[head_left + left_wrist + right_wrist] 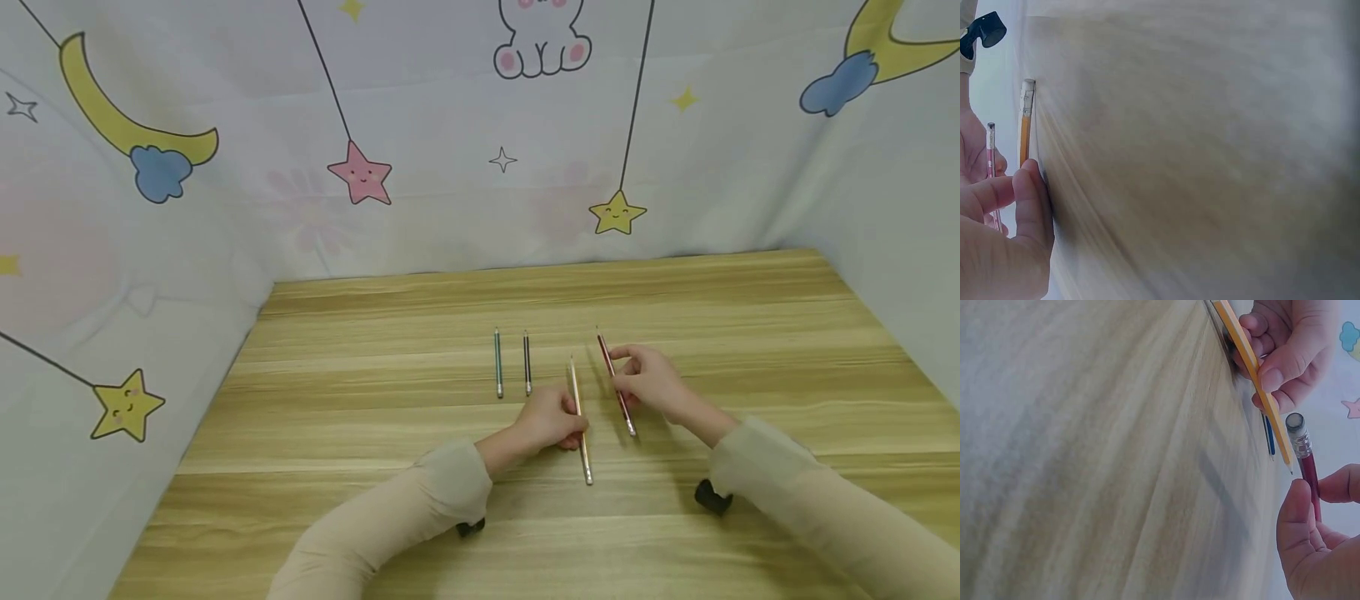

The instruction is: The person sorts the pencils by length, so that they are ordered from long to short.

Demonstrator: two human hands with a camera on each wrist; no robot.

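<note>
My left hand pinches a yellow pencil between thumb and fingers, its sharpened tip pointing away and its eraser end toward me. To the right of it, my right hand pinches a dark red pencil that leans slightly, tip to the far left. In the right wrist view both the yellow pencil and the red pencil appear above the table. Left of my hands, a green pencil and a black pencil lie side by side on the wooden table, erasers toward me.
A white cloth printed with moons and stars hangs behind the table and along its sides. Dark wrist devices show under the left sleeve and the right sleeve.
</note>
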